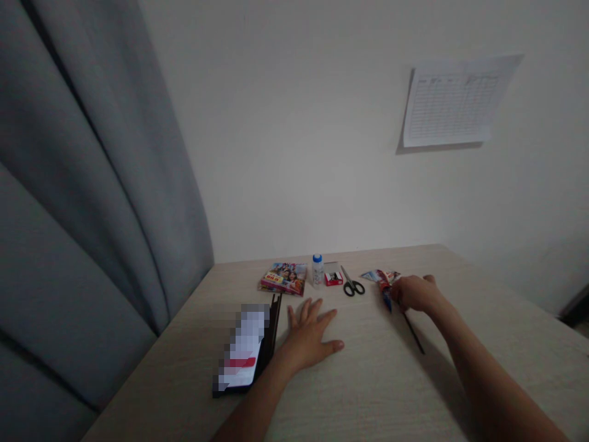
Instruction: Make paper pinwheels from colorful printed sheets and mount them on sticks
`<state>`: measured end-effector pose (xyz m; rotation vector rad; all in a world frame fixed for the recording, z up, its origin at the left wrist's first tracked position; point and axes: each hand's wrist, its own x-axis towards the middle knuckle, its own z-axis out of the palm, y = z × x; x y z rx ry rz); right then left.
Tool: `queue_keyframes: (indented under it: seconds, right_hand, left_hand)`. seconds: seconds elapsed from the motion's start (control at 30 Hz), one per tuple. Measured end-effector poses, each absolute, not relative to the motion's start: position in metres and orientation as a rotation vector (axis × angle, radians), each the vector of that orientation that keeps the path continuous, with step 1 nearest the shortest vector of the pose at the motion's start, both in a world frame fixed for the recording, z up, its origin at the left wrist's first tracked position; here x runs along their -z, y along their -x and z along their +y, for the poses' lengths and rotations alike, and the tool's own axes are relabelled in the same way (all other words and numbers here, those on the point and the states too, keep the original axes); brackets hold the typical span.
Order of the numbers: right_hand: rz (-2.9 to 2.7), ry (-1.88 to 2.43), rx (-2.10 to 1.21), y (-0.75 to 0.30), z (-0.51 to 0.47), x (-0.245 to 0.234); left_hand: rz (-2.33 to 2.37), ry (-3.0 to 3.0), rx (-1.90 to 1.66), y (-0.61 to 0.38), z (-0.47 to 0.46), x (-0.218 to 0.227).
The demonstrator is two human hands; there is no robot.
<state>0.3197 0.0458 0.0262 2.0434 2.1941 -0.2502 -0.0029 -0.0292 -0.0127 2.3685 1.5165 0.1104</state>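
My left hand [309,336] lies on the table with its fingers spread, holding nothing. My right hand [413,293] is closed on a paper pinwheel [383,280] of colourful printed paper. Its thin dark stick [414,333] runs down from under the hand toward me. My fingers partly hide the middle of the pinwheel. Beyond and between the hands are black-handled scissors [354,287], a small red and white box [334,279] and a white bottle with a blue cap [317,270].
A stack of printed paper [283,279] lies at the back left of the wooden table [350,393]. Left of my forearm are a phone [243,350] with a lit, pixelated screen and dark thin sticks [275,307]. A grey curtain [105,166] hangs along the left side.
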Motion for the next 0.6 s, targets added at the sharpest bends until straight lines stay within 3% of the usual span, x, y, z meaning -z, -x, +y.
queue_keyframes:
  seconds: [0.13, 0.6]
  right_hand:
    - [2.161, -2.137, 0.114, -0.32, 0.043, -0.027]
    - [2.031, -2.325, 0.123, -0.354, 0.054, -0.014]
  left_hand:
    - [1.513, -2.371, -0.096, 0.003, -0.03, 0.012]
    - [1.507, -2.362, -0.113, 0.004, -0.03, 0.015]
